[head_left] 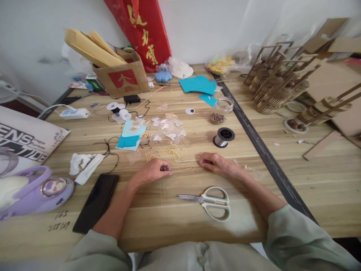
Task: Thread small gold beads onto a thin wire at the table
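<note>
My left hand (154,170) rests on the wooden table, its fingers closed at the left end of a thin gold chain (182,169). The chain lies stretched to the right and ends in a small ring. Just beyond that end, my right hand (214,163) has its fingers curled together; whatever they hold is too small to make out. Gold beads (172,149) are scattered behind and between the hands. Scissors (207,201) with pale handles lie in front, blades pointing left. A spool of wire (223,137) stands behind my right hand.
A black phone (96,203) and a purple bottle (39,192) lie at the left. Blue cards (129,140) and small clear bags (169,126) are behind the hands. A bead dish (217,118), a cardboard box (121,77) and bamboo baskets (267,94) are farther back.
</note>
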Available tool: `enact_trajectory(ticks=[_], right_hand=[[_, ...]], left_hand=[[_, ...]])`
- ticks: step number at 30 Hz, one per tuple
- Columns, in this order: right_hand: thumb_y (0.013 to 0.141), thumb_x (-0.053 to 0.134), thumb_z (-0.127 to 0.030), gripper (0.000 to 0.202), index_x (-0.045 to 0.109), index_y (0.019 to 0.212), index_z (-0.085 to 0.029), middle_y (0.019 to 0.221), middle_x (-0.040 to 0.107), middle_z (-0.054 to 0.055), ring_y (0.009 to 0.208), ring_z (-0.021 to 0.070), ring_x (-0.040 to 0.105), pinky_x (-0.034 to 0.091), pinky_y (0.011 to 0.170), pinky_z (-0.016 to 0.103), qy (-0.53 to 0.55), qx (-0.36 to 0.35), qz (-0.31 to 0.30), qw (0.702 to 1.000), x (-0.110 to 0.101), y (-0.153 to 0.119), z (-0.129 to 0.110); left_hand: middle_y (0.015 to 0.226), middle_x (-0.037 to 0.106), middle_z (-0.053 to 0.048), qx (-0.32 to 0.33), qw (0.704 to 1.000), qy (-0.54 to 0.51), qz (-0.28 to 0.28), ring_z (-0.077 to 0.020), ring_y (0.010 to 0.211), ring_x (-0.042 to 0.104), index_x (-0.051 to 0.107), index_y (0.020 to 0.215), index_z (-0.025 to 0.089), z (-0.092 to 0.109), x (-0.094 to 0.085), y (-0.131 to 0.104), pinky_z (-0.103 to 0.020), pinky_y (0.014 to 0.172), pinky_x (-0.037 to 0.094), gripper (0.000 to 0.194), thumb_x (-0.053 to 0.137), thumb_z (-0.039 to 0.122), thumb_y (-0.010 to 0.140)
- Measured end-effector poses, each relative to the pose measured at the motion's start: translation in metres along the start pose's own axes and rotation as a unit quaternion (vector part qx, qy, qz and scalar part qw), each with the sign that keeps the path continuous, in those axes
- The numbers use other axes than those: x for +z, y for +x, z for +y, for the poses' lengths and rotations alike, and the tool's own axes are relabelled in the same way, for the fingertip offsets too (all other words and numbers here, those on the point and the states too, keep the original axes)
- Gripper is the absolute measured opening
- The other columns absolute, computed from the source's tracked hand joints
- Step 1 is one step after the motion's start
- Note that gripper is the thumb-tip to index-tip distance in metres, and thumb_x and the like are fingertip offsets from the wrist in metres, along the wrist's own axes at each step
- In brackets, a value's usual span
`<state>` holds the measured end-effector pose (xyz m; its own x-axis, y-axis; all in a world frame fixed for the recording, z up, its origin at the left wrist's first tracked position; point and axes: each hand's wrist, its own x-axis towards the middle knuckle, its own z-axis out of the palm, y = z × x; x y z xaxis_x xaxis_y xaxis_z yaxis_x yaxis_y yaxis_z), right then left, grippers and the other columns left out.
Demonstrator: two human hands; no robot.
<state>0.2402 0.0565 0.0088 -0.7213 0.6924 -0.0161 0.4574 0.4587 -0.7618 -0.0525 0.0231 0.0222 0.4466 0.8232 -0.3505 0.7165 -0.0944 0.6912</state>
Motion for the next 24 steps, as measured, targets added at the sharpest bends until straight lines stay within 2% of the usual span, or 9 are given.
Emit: enact_trajectory(ticks=[13,24], right_hand=[[0.087,0.049,-0.028,0.016,0.056,0.08,-0.015,0.073,0.054,0.002,0.062,0.0115,0.045,0.037,0.059,0.024,0.02,0.016,0.006,1.0,0.0017,0.0001,0.0061],[0.088,0.048,-0.027,0.016,0.056,0.081,-0.015,0.073,0.052,0.001,0.063,0.011,0.044,0.036,0.06,0.023,0.018,0.02,-0.008,1.0,-0.0001,-0.0003,0.0046]], left_hand=[[0.066,0.062,-0.001,0.009,0.999,-0.047,0.002,-0.0106,0.061,0.051,0.067,0.077,0.014,-0.0037,-0.0024,-0.0046,-0.021,0.056,0.037,0.017,0.059,0.028,0.073],[0.064,0.061,-0.001,-0.001,0.999,-0.052,0.002,-0.011,0.06,0.05,0.067,0.074,0.013,-0.0059,-0.0034,-0.0055,-0.021,0.055,0.035,0.022,0.06,0.034,0.074]])
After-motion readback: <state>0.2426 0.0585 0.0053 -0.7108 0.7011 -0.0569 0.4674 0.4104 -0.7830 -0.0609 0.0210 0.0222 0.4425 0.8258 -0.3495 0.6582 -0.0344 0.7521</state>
